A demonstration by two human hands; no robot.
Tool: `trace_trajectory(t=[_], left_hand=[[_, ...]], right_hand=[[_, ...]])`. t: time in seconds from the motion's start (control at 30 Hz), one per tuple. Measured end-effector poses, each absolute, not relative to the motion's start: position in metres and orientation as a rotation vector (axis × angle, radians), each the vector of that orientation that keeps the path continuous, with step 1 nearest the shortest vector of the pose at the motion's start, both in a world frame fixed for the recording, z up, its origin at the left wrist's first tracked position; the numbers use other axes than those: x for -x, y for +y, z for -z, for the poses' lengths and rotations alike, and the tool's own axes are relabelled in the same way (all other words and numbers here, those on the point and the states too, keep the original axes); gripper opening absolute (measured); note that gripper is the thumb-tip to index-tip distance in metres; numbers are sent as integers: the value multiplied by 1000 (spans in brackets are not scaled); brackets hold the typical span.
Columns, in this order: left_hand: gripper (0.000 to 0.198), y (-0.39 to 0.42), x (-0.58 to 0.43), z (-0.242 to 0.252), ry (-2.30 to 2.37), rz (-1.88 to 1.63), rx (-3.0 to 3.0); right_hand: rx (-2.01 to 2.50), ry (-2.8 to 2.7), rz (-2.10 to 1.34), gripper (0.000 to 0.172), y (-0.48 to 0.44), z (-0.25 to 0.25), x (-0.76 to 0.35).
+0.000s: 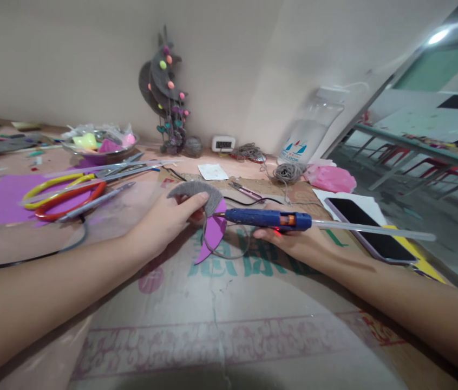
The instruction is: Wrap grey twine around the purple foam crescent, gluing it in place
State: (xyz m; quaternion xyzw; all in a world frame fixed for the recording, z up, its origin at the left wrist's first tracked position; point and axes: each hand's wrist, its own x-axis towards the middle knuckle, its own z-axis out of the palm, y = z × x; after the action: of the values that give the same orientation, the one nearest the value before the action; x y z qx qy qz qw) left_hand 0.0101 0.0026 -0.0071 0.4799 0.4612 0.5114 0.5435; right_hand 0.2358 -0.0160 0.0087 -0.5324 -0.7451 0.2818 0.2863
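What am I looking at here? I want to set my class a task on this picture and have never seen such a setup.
There is no machine: these are a person's own bare hands, seen by a camera worn on their head, looking forward and down. The left hand holds a purple crescent, partly covered in grey yarn. The right hand holds a blue glue gun, its tip at the crescent, a glue stick poking out behind. Printed cardboard lies below. Around it are scissors and a bowl on the left, a timer at the back, and a bottle and phone on the right.
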Motion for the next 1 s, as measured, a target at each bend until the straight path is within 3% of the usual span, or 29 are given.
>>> trace_trajectory(t=[0.27,0.77,1.0], left_hand=[[25,4,-9,10,1053,-1212,-1176],[25,4,-9,10,1047,-1210,-1093],[26,4,-9,10,1050,-1207,-1139]], right_hand=[[1406,-2113,-594,26,-9,-12,-239],[1476,-1933,-722,22,-16,-19,-233],[1507,-1927,-622,21,-17,-19,-233]])
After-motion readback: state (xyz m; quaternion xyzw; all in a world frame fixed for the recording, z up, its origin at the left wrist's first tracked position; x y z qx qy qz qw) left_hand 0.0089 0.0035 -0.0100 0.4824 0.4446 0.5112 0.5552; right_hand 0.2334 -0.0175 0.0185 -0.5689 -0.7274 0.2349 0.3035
